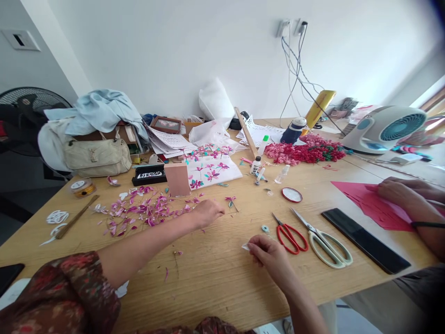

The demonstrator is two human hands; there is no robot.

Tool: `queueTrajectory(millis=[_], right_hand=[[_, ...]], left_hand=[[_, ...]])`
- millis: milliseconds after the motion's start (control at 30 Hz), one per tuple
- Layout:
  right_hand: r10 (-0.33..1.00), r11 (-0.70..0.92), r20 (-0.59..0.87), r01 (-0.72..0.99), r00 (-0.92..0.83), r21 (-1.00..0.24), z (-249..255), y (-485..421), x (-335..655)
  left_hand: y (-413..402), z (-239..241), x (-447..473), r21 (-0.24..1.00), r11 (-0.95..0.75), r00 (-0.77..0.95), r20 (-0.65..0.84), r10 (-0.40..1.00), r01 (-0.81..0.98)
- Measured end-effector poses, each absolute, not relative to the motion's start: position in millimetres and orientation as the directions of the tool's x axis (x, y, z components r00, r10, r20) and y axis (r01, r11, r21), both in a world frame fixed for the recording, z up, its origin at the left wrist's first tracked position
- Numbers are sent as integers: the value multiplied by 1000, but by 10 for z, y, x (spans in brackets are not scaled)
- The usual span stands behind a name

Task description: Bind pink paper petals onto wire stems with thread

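Note:
My left hand (209,214) is stretched over the table with its fingers curled closed; whatever they hold, if anything, is hidden. Just beyond its fingertips lies a small pink flower with a green leaf and a thin stem (231,200). A pinch of my right hand (267,254) holds a small, thin white piece (245,247), lower and to the right. Near that hand are a small pale spool (265,228) and red-handled scissors (292,239). Loose pink-purple petals and flowers (149,208) are spread out left of my left hand. A single stemmed flower (177,260) lies closer to me.
White-handled scissors (328,248) and a black phone (365,239) lie to the right. Another person's hands (399,192) rest on red sheets (368,204). Finished-looking flowers lie on white paper (231,171) behind a pinkish-brown card (177,180). Small bottles (255,165) stand mid-table.

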State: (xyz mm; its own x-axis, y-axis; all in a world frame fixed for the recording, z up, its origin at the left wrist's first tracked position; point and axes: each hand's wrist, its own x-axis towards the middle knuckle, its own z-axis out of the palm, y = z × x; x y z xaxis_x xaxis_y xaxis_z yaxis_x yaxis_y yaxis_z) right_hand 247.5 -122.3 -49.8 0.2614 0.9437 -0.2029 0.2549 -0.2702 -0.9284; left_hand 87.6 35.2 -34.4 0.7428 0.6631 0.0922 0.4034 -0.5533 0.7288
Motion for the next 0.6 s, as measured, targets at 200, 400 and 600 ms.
queueTrajectory(millis=[200,400,600], right_hand=[[985,-126,-28,606,168,-785,-587,-1104,2341],[958,-143,-13,436,287,-889,-365,-1090,2328],[968,-85,-95,-52,234,-995,43,-882,2094]], left_hand=[[294,-107,690,845,-352,787,-122,605,402],[182,78,543,968,-60,820,-174,545,245],[33,193,524,961,-141,811,-115,574,236]])
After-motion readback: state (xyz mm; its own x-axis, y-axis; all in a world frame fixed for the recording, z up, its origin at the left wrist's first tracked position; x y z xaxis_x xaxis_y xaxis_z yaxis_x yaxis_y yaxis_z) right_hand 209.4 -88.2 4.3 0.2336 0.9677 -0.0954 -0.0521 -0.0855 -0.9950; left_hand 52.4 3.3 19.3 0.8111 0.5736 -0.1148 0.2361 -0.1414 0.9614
